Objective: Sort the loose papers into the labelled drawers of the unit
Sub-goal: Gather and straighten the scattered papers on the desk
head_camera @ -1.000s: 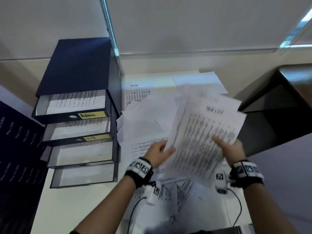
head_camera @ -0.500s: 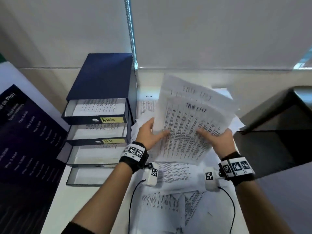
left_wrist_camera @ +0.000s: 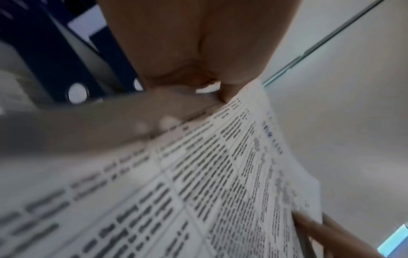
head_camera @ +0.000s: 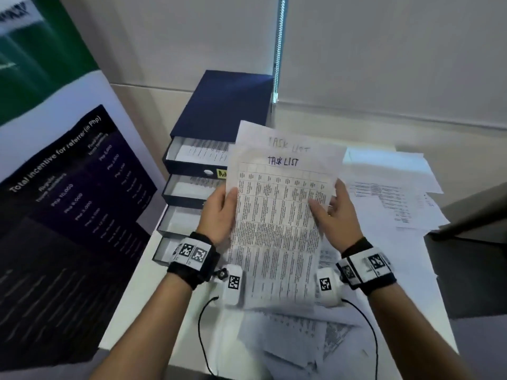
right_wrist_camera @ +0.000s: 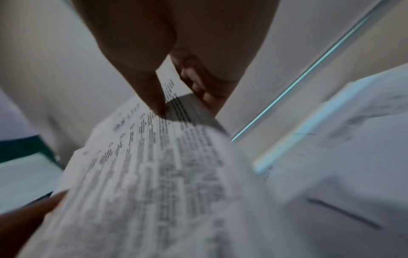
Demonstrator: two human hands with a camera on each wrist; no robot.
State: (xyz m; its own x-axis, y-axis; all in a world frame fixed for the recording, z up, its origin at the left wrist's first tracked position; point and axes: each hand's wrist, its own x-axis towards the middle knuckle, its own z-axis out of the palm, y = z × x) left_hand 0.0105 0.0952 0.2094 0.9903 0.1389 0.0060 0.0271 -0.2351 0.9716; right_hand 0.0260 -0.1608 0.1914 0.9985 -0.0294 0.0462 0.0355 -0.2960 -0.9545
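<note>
Both hands hold a small stack of printed sheets [head_camera: 277,220] up above the counter [head_camera: 153,305]. Left hand [head_camera: 219,212] pinches the stack's left edge, thumb on the front and fingers behind; the left wrist view shows the thumb pressed against the paper's corner. Right hand [head_camera: 338,212] grips the right edge the same way, its thumb lying across the printed table on the top sheet. That top sheet carries a handwritten heading, "TASK LIST", above a dense grid of text, and a second sheet with the same heading peeks out behind it, shifted up and to the right.

Just left of the held stack stands the dark blue drawer unit [head_camera: 219,105], with four drawers pulled out in steps. The upper drawers already hold printed pages, and a yellow label [head_camera: 221,174] on the top drawer front is partly covered by the raised sheets. More loose papers [head_camera: 384,193] lie scattered over the counter to the right and below the hands. A dark poster [head_camera: 68,187] with white text leans at the far left.
</note>
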